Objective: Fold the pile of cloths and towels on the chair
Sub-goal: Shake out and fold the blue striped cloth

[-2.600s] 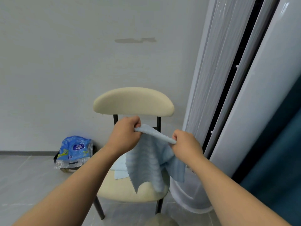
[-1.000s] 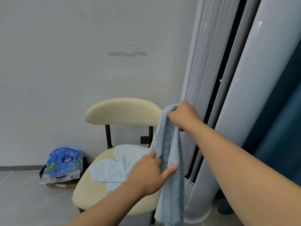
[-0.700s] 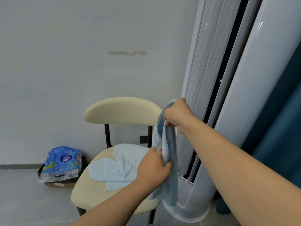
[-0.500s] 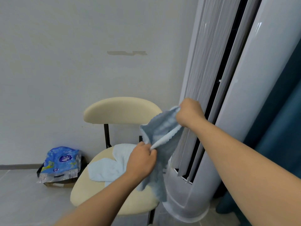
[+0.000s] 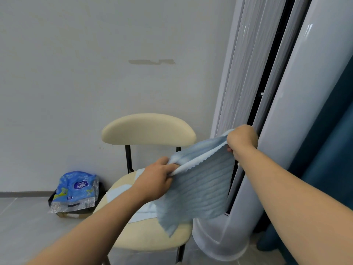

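Note:
A light blue ribbed cloth (image 5: 202,188) hangs stretched in the air above the cream chair (image 5: 149,129). My left hand (image 5: 156,180) pinches its lower left corner, and my right hand (image 5: 241,139) grips the upper right corner, higher and further right. The cloth looks doubled along the top edge and droops toward the seat. A paler blue cloth (image 5: 141,211) lies flat on the seat, partly hidden behind my left forearm and the held cloth.
A tall white standing air conditioner (image 5: 267,131) stands right beside the chair. A dark teal curtain (image 5: 328,169) hangs at far right. A blue plastic package (image 5: 74,190) sits on a low box on the floor by the wall.
My hands have pulled apart, spreading the cloth from a hanging bunch into a taut sheet. The left hand went from sliding down the cloth to pinching its corner.

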Motion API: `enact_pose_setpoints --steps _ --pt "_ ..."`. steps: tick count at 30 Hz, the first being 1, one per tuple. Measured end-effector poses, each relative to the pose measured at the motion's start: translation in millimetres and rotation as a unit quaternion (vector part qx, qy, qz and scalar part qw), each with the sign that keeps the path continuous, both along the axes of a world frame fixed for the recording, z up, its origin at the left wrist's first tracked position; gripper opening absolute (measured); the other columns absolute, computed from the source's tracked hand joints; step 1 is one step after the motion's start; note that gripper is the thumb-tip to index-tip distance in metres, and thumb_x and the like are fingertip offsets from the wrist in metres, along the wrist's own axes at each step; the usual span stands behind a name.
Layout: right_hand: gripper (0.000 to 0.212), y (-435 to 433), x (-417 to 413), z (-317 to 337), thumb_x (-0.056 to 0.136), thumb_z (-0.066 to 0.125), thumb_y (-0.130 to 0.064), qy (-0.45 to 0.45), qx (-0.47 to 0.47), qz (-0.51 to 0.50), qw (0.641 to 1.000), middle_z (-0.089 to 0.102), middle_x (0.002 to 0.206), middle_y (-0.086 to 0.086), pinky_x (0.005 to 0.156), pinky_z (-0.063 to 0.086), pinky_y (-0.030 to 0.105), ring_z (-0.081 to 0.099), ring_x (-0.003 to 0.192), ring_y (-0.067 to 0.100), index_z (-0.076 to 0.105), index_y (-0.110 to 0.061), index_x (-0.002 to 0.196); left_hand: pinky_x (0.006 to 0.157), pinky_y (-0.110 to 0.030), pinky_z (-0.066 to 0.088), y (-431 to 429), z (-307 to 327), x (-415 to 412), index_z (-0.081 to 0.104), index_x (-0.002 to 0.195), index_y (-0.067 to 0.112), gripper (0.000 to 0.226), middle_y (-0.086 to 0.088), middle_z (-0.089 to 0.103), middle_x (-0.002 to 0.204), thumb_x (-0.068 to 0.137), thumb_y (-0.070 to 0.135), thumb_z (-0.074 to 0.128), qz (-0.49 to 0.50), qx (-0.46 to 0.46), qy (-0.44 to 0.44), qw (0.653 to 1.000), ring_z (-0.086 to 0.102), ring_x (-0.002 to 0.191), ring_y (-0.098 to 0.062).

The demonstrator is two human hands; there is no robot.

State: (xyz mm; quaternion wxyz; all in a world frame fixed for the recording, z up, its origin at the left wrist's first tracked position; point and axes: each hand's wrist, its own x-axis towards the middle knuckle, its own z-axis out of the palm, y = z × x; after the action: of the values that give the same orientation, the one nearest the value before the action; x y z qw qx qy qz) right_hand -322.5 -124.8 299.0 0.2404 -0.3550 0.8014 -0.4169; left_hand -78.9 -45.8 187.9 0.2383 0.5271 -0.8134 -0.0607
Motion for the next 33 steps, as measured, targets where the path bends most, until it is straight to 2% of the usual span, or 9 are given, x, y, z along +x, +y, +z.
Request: enact_pose_setpoints --steps 3,6,9,13,19,22,26,30,33 --pt "0.019 -0.5 -6.5 -3.6 0.089 0.058 0.008 0.069 -0.005 0.026 0.997 0.054 0.079 0.012 0.066 0.042 0.03 0.054 0.08 0.026 0.055 0.0 0.073 0.064 -0.028 0.032 0.1 2.1 1.0 0.061 0.084 0.021 0.017 0.008 0.039 0.081 0.082 0.01 0.048 -0.029 0.008 -0.01 0.999 0.043 0.072 -0.018" --pt "0.022 0.1 -13.7 -6.1 0.09 0.056 0.008 0.09 -0.011 0.021 0.996 0.057 0.091 0.014 0.068 0.042 0.031 0.052 0.083 0.027 0.05 -0.001 0.07 0.061 -0.03 0.033 -4.2 2.9 2.8 0.047 0.066 0.02 0.018 0.009 0.039 0.073 0.084 0.016 0.052 0.01 0.025 -0.031 0.999 0.043 0.064 -0.015" --pt "0.01 1.4 -19.3 -5.6 0.092 0.055 0.003 0.108 -0.035 0.017 0.993 0.063 0.099 0.016 0.068 0.043 0.033 0.058 0.085 0.031 0.064 0.001 0.094 0.057 -0.03 0.039 -6.7 4.7 9.6 0.044 0.058 0.024 0.03 0.005 0.045 0.071 0.087 0.026 0.054 0.065 0.024 -0.044 0.997 0.044 0.061 -0.013" --pt "0.018 6.1 -28.6 -8.2 0.092 0.055 0.001 0.12 -0.036 0.01 0.992 0.066 0.107 0.02 0.071 0.048 0.035 0.062 0.094 0.035 0.067 0.001 0.105 0.06 -0.032 0.045 -6.5 9.3 18.9 0.046 0.058 0.027 0.033 0.003 0.051 0.072 0.09 0.033 0.052 0.097 0.015 -0.069 0.993 0.05 0.064 -0.015" --pt "0.014 6.2 -32.9 -8.7 0.091 0.057 0.0 0.107 -0.017 0.01 0.994 0.063 0.095 0.016 0.066 0.046 0.034 0.055 0.079 0.031 0.068 -0.001 0.098 0.059 -0.037 0.051 -13.6 13.7 29.2 0.067 0.068 0.018 0.031 0.001 0.06 0.073 0.087 0.039 0.057 0.107 0.029 -0.08 0.991 0.057 0.065 -0.017" --pt "0.008 7.3 -37.5 -9.8 0.089 0.059 0.0 0.103 -0.01 0.003 0.995 0.061 0.09 0.014 0.061 0.045 0.033 0.055 0.075 0.03 0.066 -0.003 0.088 0.057 -0.034 0.047 -18.2 13.2 36.2 0.063 0.064 0.011 0.035 -0.003 0.062 0.07 0.084 0.041 0.061 0.122 0.034 -0.089 0.988 0.058 0.066 -0.021" --pt "0.021 8.3 -42.6 -15.0 0.089 0.057 0.002 0.12 0.003 -0.002 0.993 0.056 0.078 0.011 0.057 0.041 0.03 0.05 0.063 0.025 0.052 -0.007 0.07 0.052 -0.032 0.038 -19.1 17.1 40.4 0.051 0.057 0.009 0.046 -0.007 0.058 0.063 0.084 0.042 0.067 0.126 0.032 -0.068 0.989 0.045 0.055 -0.019" --pt "0.016 10.5 -47.4 -18.6 0.087 0.057 0.002 0.138 0.028 0.008 0.99 0.055 0.078 0.011 0.057 0.041 0.029 0.048 0.062 0.025 0.053 -0.005 0.074 0.047 -0.026 0.035 -19.5 21.5 46.9 0.054 0.053 0.008 0.05 -0.007 0.05 0.05 0.081 0.046 0.069 0.13 0.063 -0.026 0.989 0.039 0.047 -0.016" --pt "0.009 12.2 -48.9 -17.7 0.088 0.057 0.002 0.142 0.028 0.014 0.989 0.055 0.083 0.012 0.062 0.045 0.032 0.053 0.071 0.028 0.057 -0.004 0.083 0.046 -0.026 0.032 -20.5 23.5 50.4 0.049 0.05 0.005 0.055 -0.01 0.042 0.048 0.081 0.047 0.067 0.118 0.064 -0.032 0.99 0.032 0.046 -0.015"
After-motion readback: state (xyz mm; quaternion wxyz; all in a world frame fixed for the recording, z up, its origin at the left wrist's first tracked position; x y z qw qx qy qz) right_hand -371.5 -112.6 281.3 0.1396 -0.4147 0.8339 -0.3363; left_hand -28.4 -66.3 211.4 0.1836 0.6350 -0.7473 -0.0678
